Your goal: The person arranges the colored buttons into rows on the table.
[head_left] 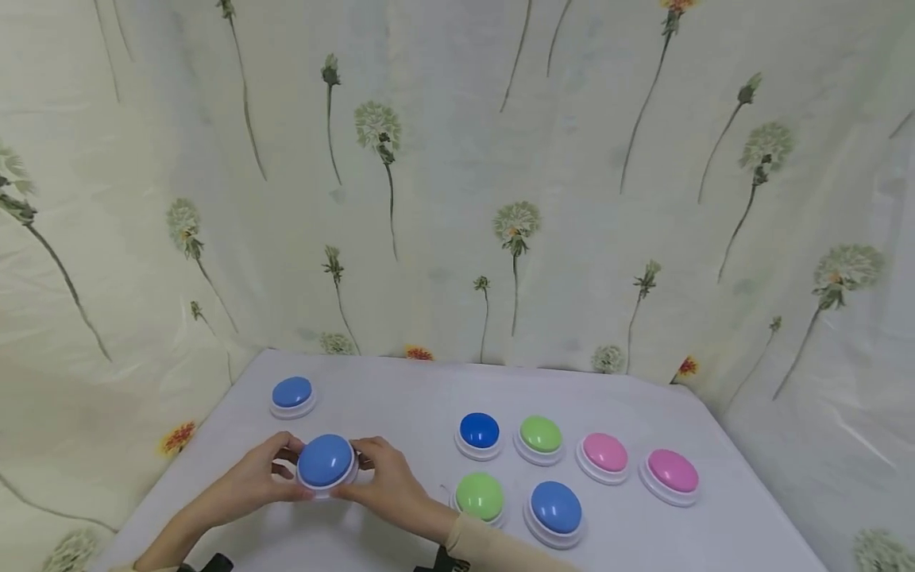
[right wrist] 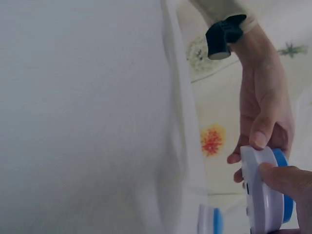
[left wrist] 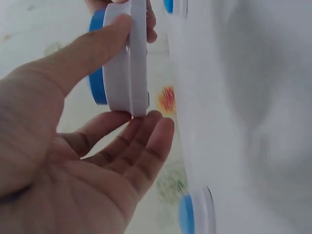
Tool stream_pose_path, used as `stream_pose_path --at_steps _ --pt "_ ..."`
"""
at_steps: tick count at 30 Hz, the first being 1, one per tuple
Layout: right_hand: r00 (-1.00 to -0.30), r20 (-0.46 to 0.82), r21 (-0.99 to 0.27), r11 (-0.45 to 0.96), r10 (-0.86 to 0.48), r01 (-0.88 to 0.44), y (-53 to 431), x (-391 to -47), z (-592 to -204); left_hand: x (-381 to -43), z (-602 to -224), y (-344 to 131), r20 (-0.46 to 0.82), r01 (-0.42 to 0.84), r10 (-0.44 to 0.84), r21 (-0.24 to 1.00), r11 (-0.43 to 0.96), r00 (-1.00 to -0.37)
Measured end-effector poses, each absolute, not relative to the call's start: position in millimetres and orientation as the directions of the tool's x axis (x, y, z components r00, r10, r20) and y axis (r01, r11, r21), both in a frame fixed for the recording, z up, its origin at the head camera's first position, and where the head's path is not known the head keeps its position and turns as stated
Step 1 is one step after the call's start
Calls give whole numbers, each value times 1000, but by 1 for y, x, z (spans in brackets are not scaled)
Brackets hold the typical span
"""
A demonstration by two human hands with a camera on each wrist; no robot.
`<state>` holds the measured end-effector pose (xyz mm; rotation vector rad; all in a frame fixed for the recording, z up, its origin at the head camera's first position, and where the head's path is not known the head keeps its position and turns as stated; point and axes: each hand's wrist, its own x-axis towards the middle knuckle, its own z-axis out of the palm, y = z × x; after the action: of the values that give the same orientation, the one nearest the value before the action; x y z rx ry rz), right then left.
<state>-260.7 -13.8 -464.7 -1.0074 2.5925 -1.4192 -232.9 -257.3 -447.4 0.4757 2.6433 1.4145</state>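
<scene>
A round push button (head_left: 326, 461) with a blue dome and white base is held up off the white table between both hands. My left hand (head_left: 246, 475) grips its left side, the thumb on the base's rim and the fingertips at the edge. From the other side my right hand (head_left: 393, 486) pinches the rim, its thumb low on the base. The left wrist view shows the white base (left wrist: 126, 63) edge-on, apart from the tabletop. In the right wrist view the right thumb (right wrist: 285, 178) presses the base, while the right hand's other fingers are mostly hidden.
Another blue button (head_left: 292, 394) stands at the back left of the white table (head_left: 400, 397). To the right are a dark blue button (head_left: 480, 431), two green buttons (head_left: 541, 435), two pink buttons (head_left: 604, 454) and a blue button (head_left: 556, 508). A flowered curtain (head_left: 443, 183) hangs behind.
</scene>
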Motion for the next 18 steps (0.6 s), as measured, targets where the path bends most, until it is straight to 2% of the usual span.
stream_pose_path --at_steps 10,18 --pt "-796 296 -745 394 -528 -538 47 -234 -450 -208 -424 -198 141 348 371 736 581 -918" --pt "-828 104 -821 423 -551 -385 99 -209 -444 -190 -416 -147 62 317 422 762 565 -904"
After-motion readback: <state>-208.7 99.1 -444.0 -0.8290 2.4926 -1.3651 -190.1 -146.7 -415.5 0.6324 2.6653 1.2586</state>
